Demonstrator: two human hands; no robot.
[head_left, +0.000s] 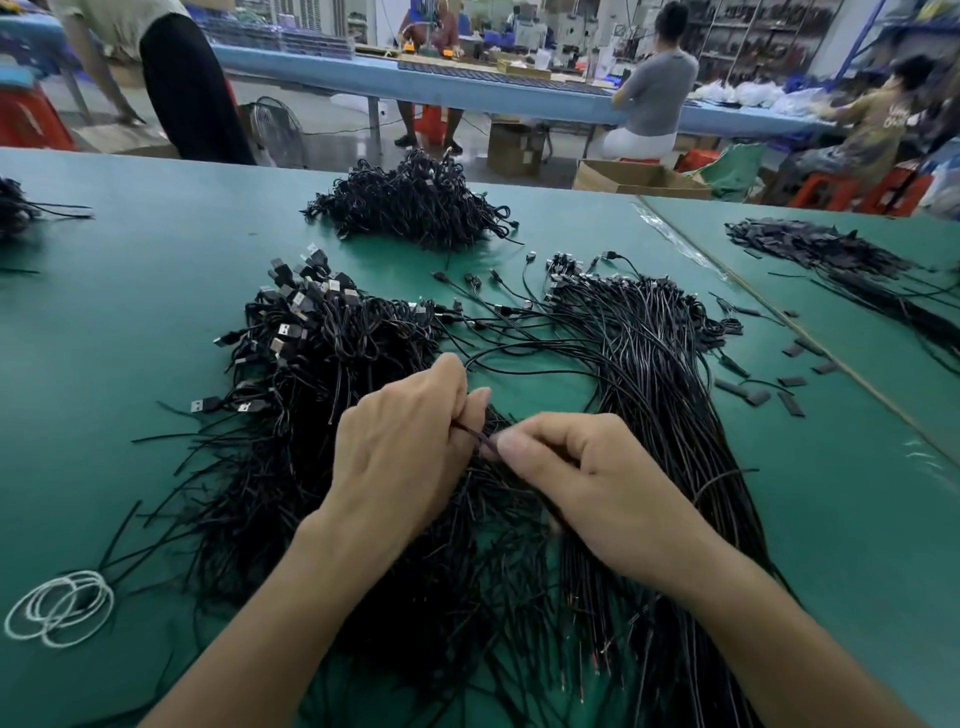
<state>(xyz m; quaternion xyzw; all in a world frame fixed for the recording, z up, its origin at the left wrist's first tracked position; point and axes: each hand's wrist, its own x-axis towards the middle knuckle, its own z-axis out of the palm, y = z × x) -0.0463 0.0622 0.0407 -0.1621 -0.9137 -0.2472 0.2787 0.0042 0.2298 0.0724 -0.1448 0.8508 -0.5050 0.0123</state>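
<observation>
Two hands met over the green table (130, 270), backs up, wrists angled inward; left hand (400, 447) & right hand (587, 478) each pinched one thin black cable (474, 432) btw thumb & fingertips, just above the loose cable heap (322, 467); cardboard box (639, 179) stood past the table's far edge, contents hidden; cable looked slim, dark, w/ only a short stretch showing.

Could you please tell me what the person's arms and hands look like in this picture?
Both are bare: the left hand and the right hand wear no gloves or rings, and the forearms show no sleeve, watch or bracelet as far as the picture reaches.
</observation>
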